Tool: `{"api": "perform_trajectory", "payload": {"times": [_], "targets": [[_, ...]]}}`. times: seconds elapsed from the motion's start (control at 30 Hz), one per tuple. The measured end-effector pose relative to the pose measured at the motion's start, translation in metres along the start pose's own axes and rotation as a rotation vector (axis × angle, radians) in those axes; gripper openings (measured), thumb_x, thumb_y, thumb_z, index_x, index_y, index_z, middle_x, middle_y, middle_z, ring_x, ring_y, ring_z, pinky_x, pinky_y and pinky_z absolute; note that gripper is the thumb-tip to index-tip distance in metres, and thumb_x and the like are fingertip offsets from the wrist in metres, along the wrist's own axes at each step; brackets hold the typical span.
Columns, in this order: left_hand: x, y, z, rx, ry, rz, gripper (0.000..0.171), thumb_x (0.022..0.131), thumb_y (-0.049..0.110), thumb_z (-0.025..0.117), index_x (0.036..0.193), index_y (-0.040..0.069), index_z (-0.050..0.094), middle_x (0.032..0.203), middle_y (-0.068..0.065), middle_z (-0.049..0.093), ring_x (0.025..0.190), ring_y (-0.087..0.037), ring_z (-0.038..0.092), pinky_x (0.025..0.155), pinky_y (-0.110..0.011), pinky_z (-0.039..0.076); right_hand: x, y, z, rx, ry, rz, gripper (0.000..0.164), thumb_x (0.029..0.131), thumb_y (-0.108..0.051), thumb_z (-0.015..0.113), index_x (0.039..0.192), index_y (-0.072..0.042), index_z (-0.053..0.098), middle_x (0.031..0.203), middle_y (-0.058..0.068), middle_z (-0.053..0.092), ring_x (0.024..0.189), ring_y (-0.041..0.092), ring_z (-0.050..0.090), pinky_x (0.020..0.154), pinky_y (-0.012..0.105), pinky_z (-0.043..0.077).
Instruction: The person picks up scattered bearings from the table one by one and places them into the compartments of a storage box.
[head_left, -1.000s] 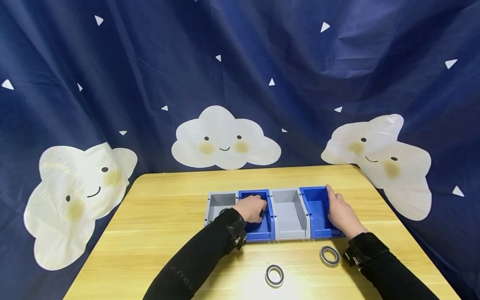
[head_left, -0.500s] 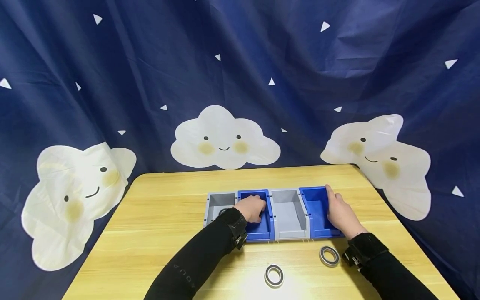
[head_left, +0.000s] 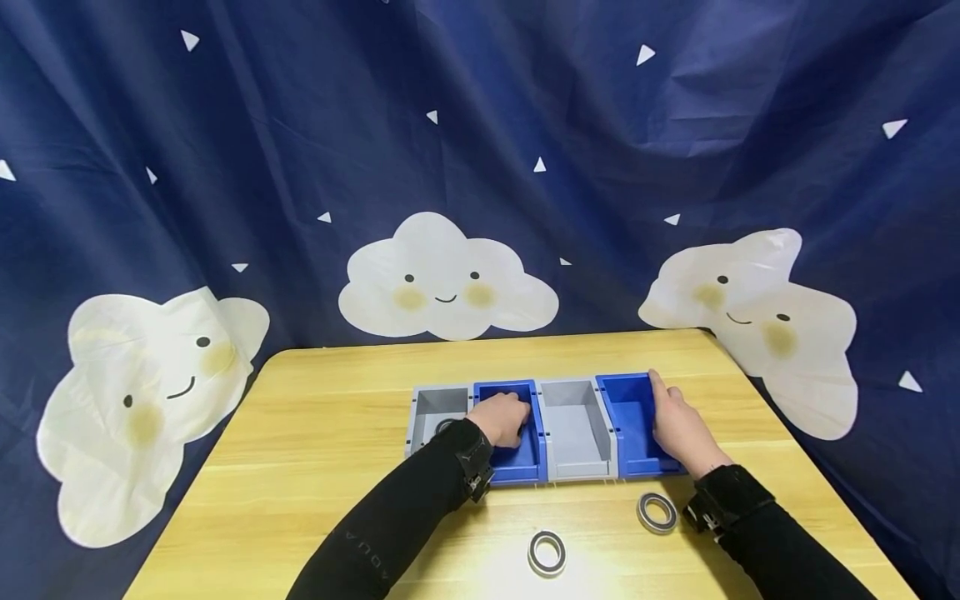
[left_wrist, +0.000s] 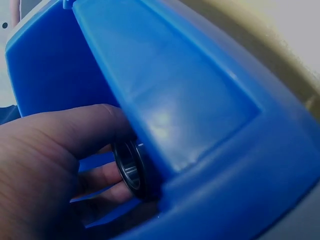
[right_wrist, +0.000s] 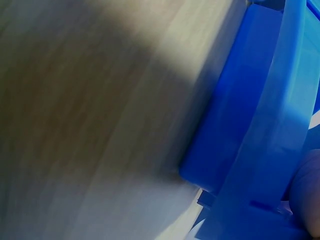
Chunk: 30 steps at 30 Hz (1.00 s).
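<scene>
Bearing (left_wrist: 131,170) held inside inner blue bin (head_left: 517,473)

We find the left hand (head_left: 500,417) pinching the bearing between thumb and fingers, close to the bin's wall. We cannot tell whether the right hand (head_left: 684,429) grips the outer blue bin (head_left: 636,425) or merely rests at its right wall. We judge a slip likeliest: smooth rims could slide from the pinch, or catch the wall if lifted askew. Of four bins, we note the left grey bin (head_left: 441,400) contains a dark ring (head_left: 444,423), partly hidden; the other grey bin (head_left: 577,425) stands between the blue ones. A second bearing (head_left: 547,571) and a third bearing (head_left: 660,528) lie on the counter (head_left: 322,433) before the row.
</scene>
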<state>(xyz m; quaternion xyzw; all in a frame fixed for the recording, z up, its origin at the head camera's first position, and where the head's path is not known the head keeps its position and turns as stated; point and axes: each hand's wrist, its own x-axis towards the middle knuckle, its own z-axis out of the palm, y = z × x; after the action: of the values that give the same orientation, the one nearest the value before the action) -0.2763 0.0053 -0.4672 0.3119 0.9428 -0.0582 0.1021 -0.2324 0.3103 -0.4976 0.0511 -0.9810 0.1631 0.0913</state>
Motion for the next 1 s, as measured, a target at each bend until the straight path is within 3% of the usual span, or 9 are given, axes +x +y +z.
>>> {"api": "perform_trajectory", "payload": {"times": [0.2, 0.47, 1.0], "targets": [[-0.0019, 0.0000, -0.0003, -0.007, 0.008, 0.002, 0.020, 0.086, 0.027, 0.076, 0.103, 0.018, 0.069, 0.106, 0.000, 0.062, 0.102, -0.017, 0.059, 0.092, -0.030, 0.049, -0.0003, -0.0027, 0.0001, 0.002, -0.020, 0.019, 0.076, 0.083, 0.012, 0.059, 0.150, 0.012, 0.022, 0.107, 0.039, 0.049, 0.060, 0.030, 0.054, 0.057, 0.049, 0.051], [-0.0026, 0.0021, 0.0002, 0.004, -0.007, -0.022, 0.039, 0.085, 0.034, 0.078, 0.118, 0.017, 0.069, 0.123, -0.005, 0.062, 0.115, -0.020, 0.058, 0.098, -0.035, 0.049, -0.0002, -0.0033, 0.0005, -0.002, -0.026, 0.024, 0.077, 0.084, 0.012, 0.059, 0.150, 0.012, 0.021, 0.108, 0.040, 0.049, 0.061, 0.030, 0.055, 0.057, 0.049, 0.051], [-0.0002, 0.0031, 0.0000, 0.017, -0.003, -0.042, 0.049, 0.085, 0.035, 0.078, 0.128, 0.016, 0.066, 0.128, -0.006, 0.061, 0.118, -0.023, 0.057, 0.099, -0.037, 0.049, -0.0005, -0.0030, 0.0009, 0.003, -0.029, 0.024, 0.077, 0.084, 0.011, 0.060, 0.151, 0.012, 0.021, 0.108, 0.039, 0.049, 0.060, 0.030, 0.054, 0.056, 0.048, 0.051]]}}
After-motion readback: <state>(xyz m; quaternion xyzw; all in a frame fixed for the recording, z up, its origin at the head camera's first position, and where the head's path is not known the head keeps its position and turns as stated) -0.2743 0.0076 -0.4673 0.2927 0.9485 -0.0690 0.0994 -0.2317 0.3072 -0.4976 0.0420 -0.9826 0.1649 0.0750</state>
